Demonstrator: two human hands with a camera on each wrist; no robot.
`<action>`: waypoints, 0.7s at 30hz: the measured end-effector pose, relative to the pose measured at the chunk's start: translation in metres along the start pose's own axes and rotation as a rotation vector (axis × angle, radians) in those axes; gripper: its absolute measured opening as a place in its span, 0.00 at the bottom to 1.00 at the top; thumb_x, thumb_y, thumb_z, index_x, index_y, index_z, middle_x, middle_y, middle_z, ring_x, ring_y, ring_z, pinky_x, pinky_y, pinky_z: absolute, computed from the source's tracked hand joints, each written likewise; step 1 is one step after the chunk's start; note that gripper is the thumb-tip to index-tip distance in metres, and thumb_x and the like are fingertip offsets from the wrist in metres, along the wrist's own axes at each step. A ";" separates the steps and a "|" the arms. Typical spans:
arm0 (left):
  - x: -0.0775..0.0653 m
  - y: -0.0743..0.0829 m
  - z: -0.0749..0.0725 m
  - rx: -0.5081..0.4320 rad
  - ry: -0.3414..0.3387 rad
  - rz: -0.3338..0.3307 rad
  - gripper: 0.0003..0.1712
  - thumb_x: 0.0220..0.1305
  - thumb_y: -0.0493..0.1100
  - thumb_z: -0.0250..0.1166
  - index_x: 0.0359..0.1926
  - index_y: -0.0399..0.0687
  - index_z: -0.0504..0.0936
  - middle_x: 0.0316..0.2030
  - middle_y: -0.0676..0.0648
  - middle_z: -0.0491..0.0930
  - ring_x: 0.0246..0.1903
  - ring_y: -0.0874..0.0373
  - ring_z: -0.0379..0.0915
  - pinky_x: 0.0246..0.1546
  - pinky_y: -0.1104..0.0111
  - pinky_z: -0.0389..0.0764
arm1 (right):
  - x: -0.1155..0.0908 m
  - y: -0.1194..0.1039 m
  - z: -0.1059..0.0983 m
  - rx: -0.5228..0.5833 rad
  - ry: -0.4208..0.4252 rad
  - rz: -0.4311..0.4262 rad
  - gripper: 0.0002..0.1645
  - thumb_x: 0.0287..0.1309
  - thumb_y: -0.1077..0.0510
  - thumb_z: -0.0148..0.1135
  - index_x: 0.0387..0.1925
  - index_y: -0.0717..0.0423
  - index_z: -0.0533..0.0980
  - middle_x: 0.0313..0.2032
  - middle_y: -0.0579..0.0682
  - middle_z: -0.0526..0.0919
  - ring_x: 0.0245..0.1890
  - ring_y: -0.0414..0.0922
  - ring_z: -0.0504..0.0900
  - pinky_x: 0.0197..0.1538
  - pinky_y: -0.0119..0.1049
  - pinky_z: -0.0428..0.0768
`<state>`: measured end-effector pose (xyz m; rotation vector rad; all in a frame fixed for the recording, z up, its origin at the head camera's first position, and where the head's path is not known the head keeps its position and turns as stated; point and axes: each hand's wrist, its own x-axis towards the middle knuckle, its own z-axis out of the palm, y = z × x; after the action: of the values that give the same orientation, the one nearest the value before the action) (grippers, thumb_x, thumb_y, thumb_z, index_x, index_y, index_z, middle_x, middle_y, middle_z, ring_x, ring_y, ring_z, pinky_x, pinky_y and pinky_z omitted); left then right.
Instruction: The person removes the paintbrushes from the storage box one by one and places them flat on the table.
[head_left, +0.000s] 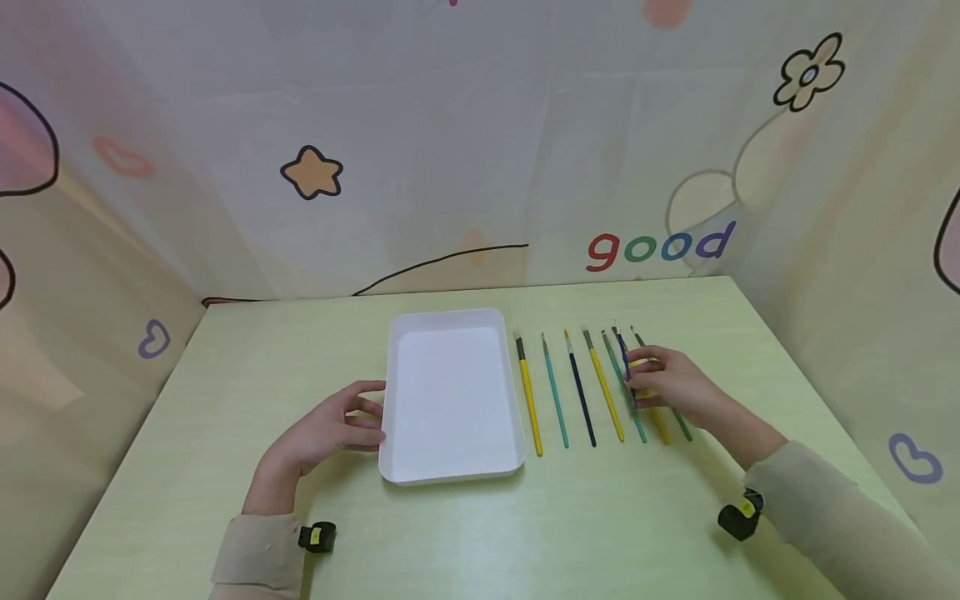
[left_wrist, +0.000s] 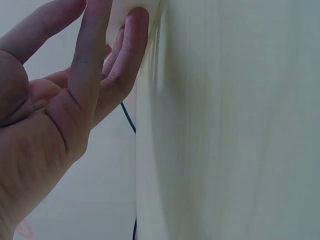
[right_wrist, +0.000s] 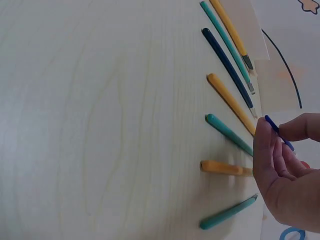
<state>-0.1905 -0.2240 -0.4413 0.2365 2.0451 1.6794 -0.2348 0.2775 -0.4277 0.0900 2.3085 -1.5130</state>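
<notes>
A white rectangular tray [head_left: 454, 392] lies on the table, and my left hand [head_left: 330, 429] touches its left edge with loosely extended fingers. The left wrist view shows those fingers [left_wrist: 132, 47] against the tray's pale wall. My right hand [head_left: 675, 387] pinches a slim blue-purple paintbrush [right_wrist: 272, 124] between thumb and fingers, bristle end pointing away, over the right end of a row of brushes. Under and beside that hand lie a teal brush [head_left: 639, 430], a yellow brush [head_left: 662, 428] and a green brush [head_left: 683, 427], partly covered by it.
Between the tray and my right hand lie a yellow brush [head_left: 530, 400], a teal brush [head_left: 556, 392], a navy brush [head_left: 581, 400] and another yellow brush [head_left: 606, 392], roughly parallel. A printed cloth [head_left: 450, 167] hangs behind the pale wooden table [head_left: 480, 542].
</notes>
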 end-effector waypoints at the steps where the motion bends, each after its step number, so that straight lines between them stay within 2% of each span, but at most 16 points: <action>1: 0.000 0.000 0.000 0.001 0.000 -0.002 0.45 0.63 0.30 0.70 0.76 0.35 0.56 0.57 0.29 0.71 0.49 0.43 0.79 0.52 0.56 0.84 | 0.000 0.001 -0.003 -0.003 0.001 0.000 0.31 0.73 0.65 0.56 0.70 0.70 0.59 0.56 0.68 0.72 0.47 0.54 0.79 0.50 0.43 0.87; 7: 0.001 0.001 0.000 0.004 -0.003 -0.001 0.45 0.63 0.32 0.70 0.76 0.36 0.57 0.57 0.29 0.71 0.49 0.44 0.79 0.52 0.56 0.84 | -0.001 0.009 -0.017 -0.022 0.010 0.012 0.31 0.74 0.64 0.56 0.71 0.71 0.58 0.55 0.69 0.73 0.45 0.52 0.80 0.48 0.42 0.87; 15: 0.001 0.001 0.000 0.001 -0.010 0.000 0.46 0.63 0.32 0.70 0.76 0.35 0.57 0.57 0.29 0.71 0.49 0.44 0.79 0.52 0.57 0.84 | 0.003 0.020 -0.034 -0.022 -0.017 0.038 0.33 0.74 0.61 0.58 0.71 0.71 0.58 0.55 0.66 0.74 0.43 0.48 0.80 0.49 0.41 0.86; 21: 0.001 0.000 -0.001 0.003 -0.006 0.000 0.45 0.63 0.30 0.70 0.76 0.35 0.56 0.57 0.29 0.71 0.49 0.43 0.80 0.51 0.56 0.85 | 0.002 0.024 -0.044 -0.057 -0.016 0.045 0.33 0.74 0.62 0.57 0.71 0.72 0.58 0.57 0.68 0.73 0.45 0.50 0.79 0.50 0.41 0.86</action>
<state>-0.1919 -0.2240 -0.4411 0.2424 2.0431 1.6736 -0.2424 0.3272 -0.4338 0.1135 2.3192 -1.4192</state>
